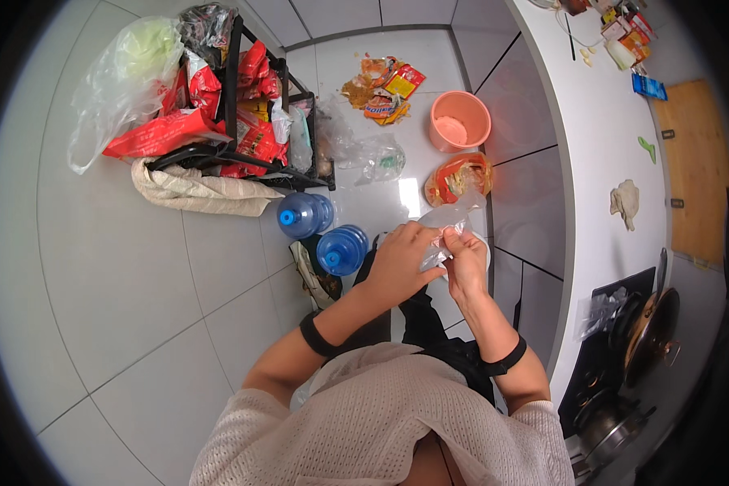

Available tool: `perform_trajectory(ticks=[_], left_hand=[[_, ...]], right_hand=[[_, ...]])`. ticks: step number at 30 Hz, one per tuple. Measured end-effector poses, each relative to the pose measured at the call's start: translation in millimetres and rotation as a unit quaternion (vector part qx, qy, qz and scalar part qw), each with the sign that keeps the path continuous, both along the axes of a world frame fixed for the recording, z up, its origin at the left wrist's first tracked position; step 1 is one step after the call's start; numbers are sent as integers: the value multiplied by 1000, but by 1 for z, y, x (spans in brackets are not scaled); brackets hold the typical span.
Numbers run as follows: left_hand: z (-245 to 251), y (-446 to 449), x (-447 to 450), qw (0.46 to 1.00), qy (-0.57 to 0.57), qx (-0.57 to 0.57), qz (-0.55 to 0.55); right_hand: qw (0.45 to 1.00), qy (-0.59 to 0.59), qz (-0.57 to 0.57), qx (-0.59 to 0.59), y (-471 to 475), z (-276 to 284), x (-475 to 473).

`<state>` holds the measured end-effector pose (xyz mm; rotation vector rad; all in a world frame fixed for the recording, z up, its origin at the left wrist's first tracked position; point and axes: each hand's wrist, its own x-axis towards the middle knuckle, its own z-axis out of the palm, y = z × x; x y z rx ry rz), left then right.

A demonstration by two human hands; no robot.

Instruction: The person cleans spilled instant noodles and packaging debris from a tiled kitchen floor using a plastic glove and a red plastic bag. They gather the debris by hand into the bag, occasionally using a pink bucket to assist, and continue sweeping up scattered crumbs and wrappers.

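A crumpled clear plastic bag is held between my two hands, above the tiled floor. My right hand pinches it with the thumb on top. My left hand has its fingers over the bag's left side, and plastic shows between those fingers and the thumb. Just beyond the bag sits a red-orange plastic bag with crumpled plastic inside. Farther off stands a pink plastic bucket. Under my right hand, a white round object is mostly hidden.
Two blue water jugs stand left of my hands, near a black rack holding red packages. Food wrappers and clear plastic lie on the floor. Along the right runs a white counter with a cloth, stove and lidded pan.
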<state>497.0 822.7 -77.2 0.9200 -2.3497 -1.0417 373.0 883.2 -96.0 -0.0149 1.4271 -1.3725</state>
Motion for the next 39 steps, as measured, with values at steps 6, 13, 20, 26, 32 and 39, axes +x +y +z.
perform_trajectory(ticks=[6,13,20,26,32,39], left_hand=[[-9,-16,14,960,16,268,79],[-23,-26,-7,914,32,397,80],[-30,-3,-36,930,3,367,2],[-38,0,-61,763,-7,644,50],[-26,-1,-59,618,121,776,-44],[-7,-26,-44,736,250,629,-1]], right_hand=[[999,21,45,-18,-6,-10,9],[998,14,46,-42,2,-13,-4],[998,27,-13,-53,41,-13,-24],[984,-18,-72,-165,74,8,-41],[987,41,-11,-157,91,28,-70],[994,57,-30,-86,83,34,-75]])
